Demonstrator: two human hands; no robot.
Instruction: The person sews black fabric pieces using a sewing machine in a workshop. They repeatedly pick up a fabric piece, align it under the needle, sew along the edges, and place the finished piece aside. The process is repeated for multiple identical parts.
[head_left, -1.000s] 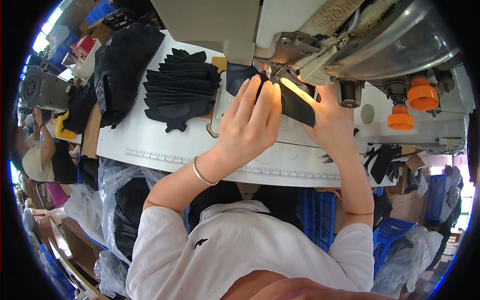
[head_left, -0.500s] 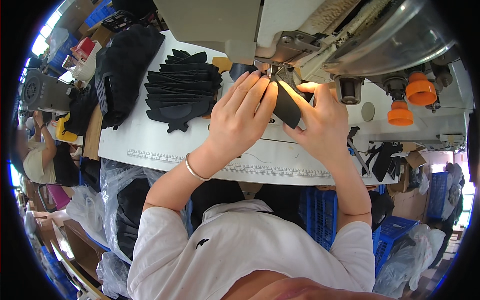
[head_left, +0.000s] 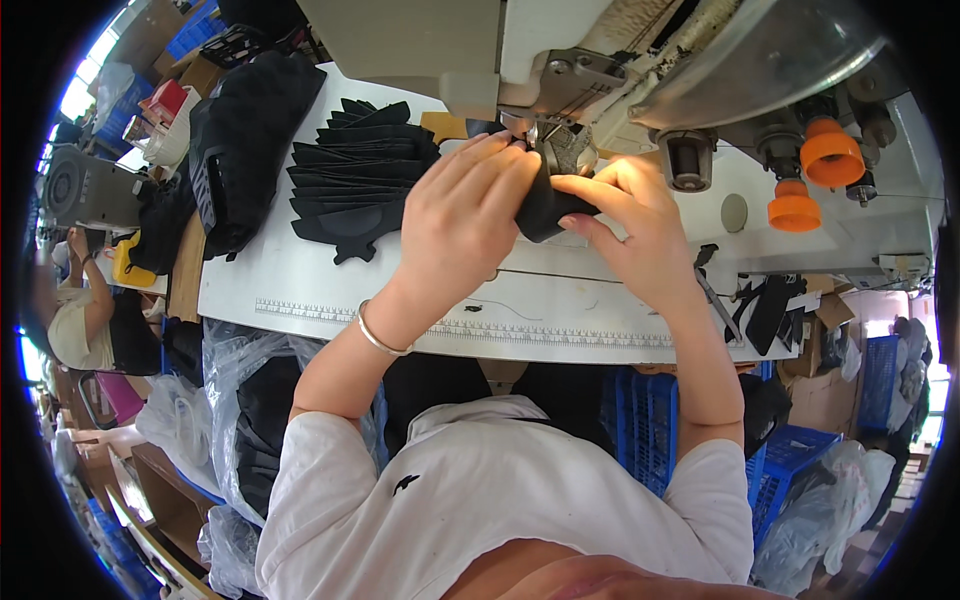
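A black fabric piece (head_left: 548, 208) lies under the needle area of a sewing machine (head_left: 420, 45), its near end bent and hanging toward me. Over its left side rests my left hand (head_left: 455, 210), fingers stretched out close together, tips beside the presser foot (head_left: 532, 130). My right hand (head_left: 640, 230) pinches the piece's right edge between thumb and fingers. The part of the fabric beneath my left fingers is hidden. To the left of my left hand, a fanned stack of black cut pieces (head_left: 360, 180) lies on the white table (head_left: 270, 270).
A ruler strip (head_left: 470, 325) runs along the table's near edge. Black bundled fabric (head_left: 250, 140) lies at the left. Orange-capped thread holders (head_left: 795, 208) hang at the right, above scissors (head_left: 715, 295) and black scraps (head_left: 770, 310). Blue crates (head_left: 640, 425) stand below the table.
The black piece has turned and bent, its near end shifting left. My right hand has changed its hold on the edge, and my left hand has moved slightly left.
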